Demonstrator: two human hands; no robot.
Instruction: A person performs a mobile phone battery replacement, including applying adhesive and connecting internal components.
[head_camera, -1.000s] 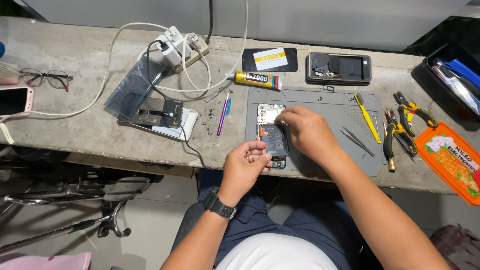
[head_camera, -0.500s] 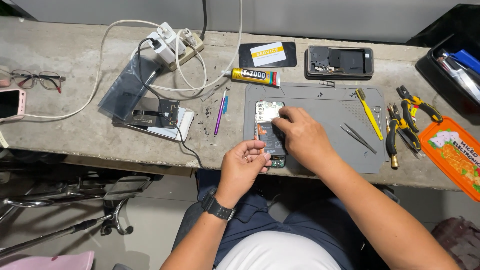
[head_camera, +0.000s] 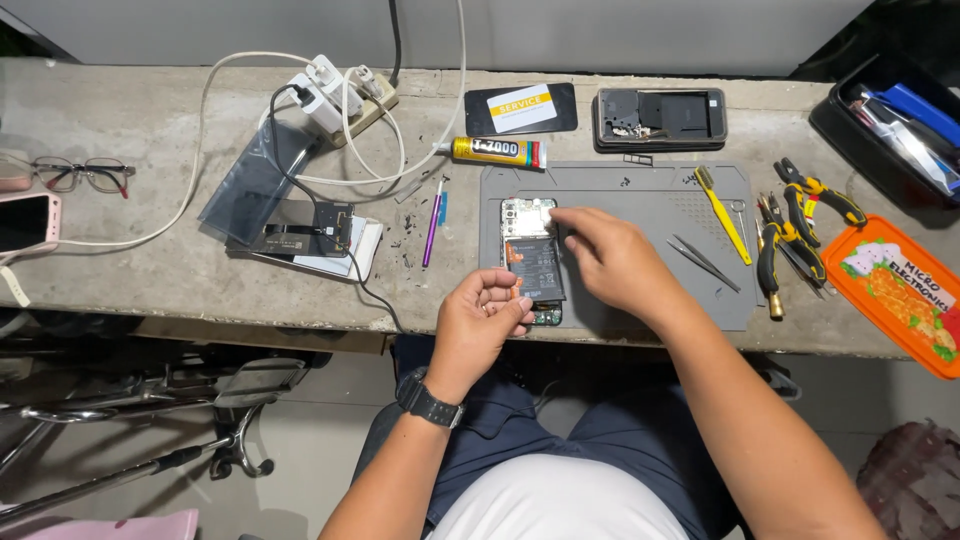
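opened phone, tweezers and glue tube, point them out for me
opened phone (head_camera: 533, 262), head view, on its dark battery
tweezers (head_camera: 703, 263), head view, middle of the two prongs
glue tube (head_camera: 492, 150), head view, on its yellow body

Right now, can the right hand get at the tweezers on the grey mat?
Probably yes. The right hand rests on the opened phone, and the tweezers lie uncovered on the grey mat just to its right, with nothing between them.
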